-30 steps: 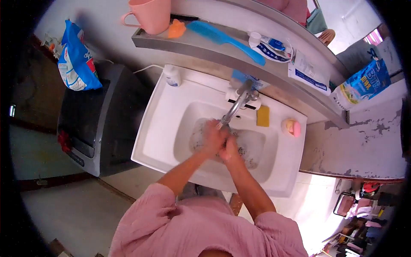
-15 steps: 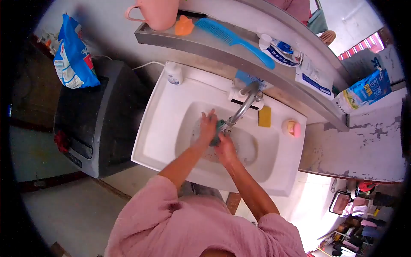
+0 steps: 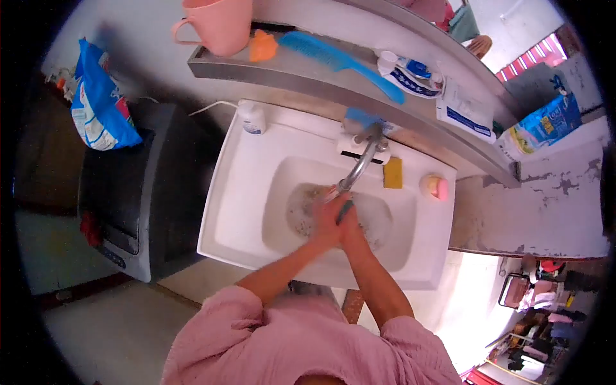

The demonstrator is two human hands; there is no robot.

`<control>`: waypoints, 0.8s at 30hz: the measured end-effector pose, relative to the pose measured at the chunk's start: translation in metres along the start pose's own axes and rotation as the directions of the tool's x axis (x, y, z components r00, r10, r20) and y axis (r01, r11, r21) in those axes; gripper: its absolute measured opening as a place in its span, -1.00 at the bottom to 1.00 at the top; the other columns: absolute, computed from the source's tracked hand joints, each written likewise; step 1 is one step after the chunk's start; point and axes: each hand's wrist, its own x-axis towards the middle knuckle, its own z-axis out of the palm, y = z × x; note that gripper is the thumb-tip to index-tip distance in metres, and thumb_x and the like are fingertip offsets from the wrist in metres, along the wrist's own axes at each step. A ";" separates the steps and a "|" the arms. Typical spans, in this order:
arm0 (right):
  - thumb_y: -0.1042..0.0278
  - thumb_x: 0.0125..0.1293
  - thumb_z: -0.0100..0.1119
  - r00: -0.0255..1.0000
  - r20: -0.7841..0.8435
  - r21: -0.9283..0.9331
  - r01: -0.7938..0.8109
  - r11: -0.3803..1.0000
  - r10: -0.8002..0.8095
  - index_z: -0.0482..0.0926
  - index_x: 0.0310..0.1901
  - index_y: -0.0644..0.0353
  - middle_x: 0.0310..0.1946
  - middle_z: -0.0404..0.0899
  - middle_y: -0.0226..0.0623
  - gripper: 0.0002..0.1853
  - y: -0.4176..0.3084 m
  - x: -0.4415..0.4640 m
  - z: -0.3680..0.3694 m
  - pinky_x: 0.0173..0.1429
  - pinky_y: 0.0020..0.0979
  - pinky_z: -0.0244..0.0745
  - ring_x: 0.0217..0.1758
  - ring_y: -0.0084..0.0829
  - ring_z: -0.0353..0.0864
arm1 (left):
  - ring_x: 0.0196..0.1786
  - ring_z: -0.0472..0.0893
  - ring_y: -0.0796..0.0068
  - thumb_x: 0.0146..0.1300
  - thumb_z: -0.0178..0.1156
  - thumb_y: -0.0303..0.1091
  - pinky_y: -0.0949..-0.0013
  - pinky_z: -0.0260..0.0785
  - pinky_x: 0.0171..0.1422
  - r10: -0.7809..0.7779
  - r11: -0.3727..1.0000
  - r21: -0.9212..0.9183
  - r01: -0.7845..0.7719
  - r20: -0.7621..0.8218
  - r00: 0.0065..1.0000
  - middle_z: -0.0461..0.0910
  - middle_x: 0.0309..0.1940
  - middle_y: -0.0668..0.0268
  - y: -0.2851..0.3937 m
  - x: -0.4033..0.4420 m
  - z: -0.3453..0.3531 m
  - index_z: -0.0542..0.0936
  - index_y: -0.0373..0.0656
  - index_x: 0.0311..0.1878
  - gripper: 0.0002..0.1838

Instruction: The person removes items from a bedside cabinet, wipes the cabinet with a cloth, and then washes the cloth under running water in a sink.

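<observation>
Under the chrome faucet (image 3: 360, 168), my two hands meet over the white sink (image 3: 221, 215). My left hand (image 3: 326, 219) is smeared by motion, and its fingers do not show clearly. Against it, my right hand (image 3: 350, 226) is closed around a small dark green item (image 3: 344, 210), which is mostly covered by the hands; its kind is hard to make out. Cloudy water with dark specks lies in the basin below them.
On the sink rim are a white bottle (image 3: 251, 118), a yellow sponge (image 3: 393, 173) and a pink soap in a dish (image 3: 438, 188). The shelf (image 3: 269, 74) above holds a pink mug (image 3: 221, 25), a blue comb (image 3: 340, 61) and tubes. A dark grey appliance (image 3: 163, 192) stands left.
My left hand has moved right and lower, from spread beside the green item to against my right hand. The green item has shifted slightly right and down. The whole view has shifted slightly.
</observation>
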 end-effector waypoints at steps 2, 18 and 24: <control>0.14 0.42 -0.06 0.996 -0.061 -0.114 0.064 0.991 -0.071 0.34 0.27 0.07 0.13 0.48 -0.36 -0.56 0.014 0.006 -0.010 0.26 -0.33 0.36 0.17 -0.43 0.44 | 0.31 0.30 -0.14 0.14 0.25 -0.20 0.21 0.09 0.45 -0.252 0.956 -0.161 0.243 -0.037 0.967 0.44 0.16 -0.02 -0.060 0.029 0.010 0.50 -0.13 0.18 -0.48; 0.32 0.42 -0.09 0.664 0.121 -0.856 0.447 0.261 -0.737 0.56 -0.18 0.28 -0.30 0.60 -0.31 -0.75 -0.075 0.035 0.036 -0.04 -0.43 0.41 -0.21 -0.47 0.52 | 0.00 0.52 0.41 0.39 0.10 -0.12 0.38 0.38 0.13 -0.691 0.541 -0.559 0.629 0.130 0.711 0.54 -0.01 0.23 -0.041 0.007 -0.016 0.41 -0.26 0.19 -0.54; 0.39 0.31 0.04 0.813 0.198 -0.937 0.321 0.138 -0.547 0.51 0.09 0.16 -0.09 0.61 -0.28 -0.68 -0.056 0.050 0.010 0.05 -0.38 0.44 -0.07 -0.34 0.56 | 0.01 0.53 0.37 0.36 0.11 -0.09 0.33 0.36 0.11 -0.562 0.665 -0.458 0.590 0.215 0.799 0.59 -0.08 0.19 0.016 0.059 -0.053 0.41 -0.19 0.21 -0.52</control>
